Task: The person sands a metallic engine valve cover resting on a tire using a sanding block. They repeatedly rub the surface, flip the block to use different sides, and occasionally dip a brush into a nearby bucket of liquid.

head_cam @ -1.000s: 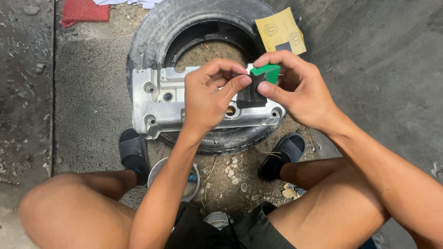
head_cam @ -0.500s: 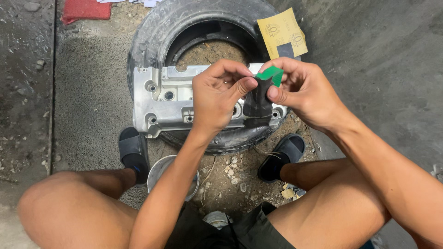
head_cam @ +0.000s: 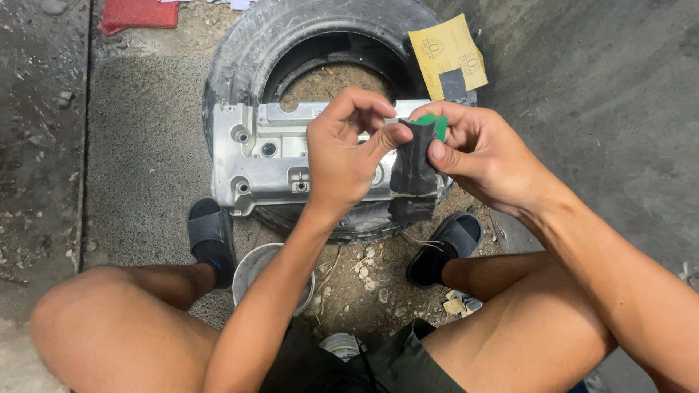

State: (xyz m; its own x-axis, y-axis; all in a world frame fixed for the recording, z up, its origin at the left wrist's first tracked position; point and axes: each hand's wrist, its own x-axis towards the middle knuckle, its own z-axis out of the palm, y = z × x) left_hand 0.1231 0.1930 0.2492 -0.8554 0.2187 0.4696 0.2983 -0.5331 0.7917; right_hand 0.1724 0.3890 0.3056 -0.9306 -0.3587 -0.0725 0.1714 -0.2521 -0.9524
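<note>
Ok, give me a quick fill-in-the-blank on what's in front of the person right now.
1. Both hands, left hand and right hand, pinch a dark ____ of sandpaper.
2. The silver metal cover lies across an old ____.
3. A yellow sheet lies on the tyre rim at the upper ____.

Missing: strip; tyre; right

- My left hand (head_cam: 342,156) is raised with the wrist bent, thumb and forefinger pinched together.
- My right hand (head_cam: 477,156) sits just beside my left hand, fingertips touching it, thumb pressed flat.
- Both forearms angle inward toward each other.
</note>
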